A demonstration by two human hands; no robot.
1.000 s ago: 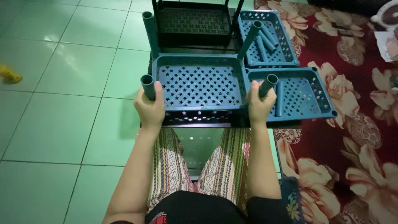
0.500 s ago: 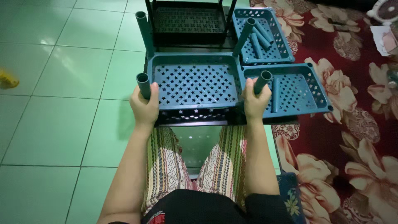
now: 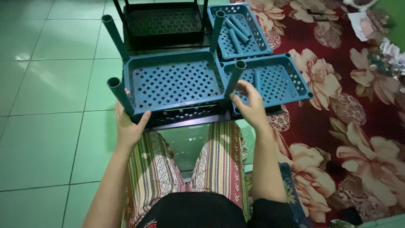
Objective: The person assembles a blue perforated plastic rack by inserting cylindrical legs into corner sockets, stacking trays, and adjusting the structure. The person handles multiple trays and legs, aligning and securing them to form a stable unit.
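across the whole scene spreads the green tiled floor (image 3: 50, 84), and on the right lies a dark red rug with big cream flowers (image 3: 358, 139). the person sits near the bottom, legs in striped trousers (image 3: 219, 160) stretched toward the far side. just beyond the knees stands a teal perforated tray (image 3: 175, 82) with star-shaped holes, resting on top of a dark tray (image 3: 185, 119) whose edge shows beneath it. a second teal tray (image 3: 276, 80) sits just beside it on the right, partly on the rug, and a third teal tray (image 3: 238, 29), farther off, holds loose teal tubes (image 3: 238, 31). a black rack (image 3: 162, 23) stands at the far side.

four teal tube legs rise from the corners of the near tray. the left hand (image 3: 128, 126) is clenched around the base of the near left leg (image 3: 120, 95), thumb and fingers wrapped at the tray corner. the right hand (image 3: 251, 105) sits at the near right leg (image 3: 234, 78), fingers loosely spread and curled about its lower part, not tightly closed.
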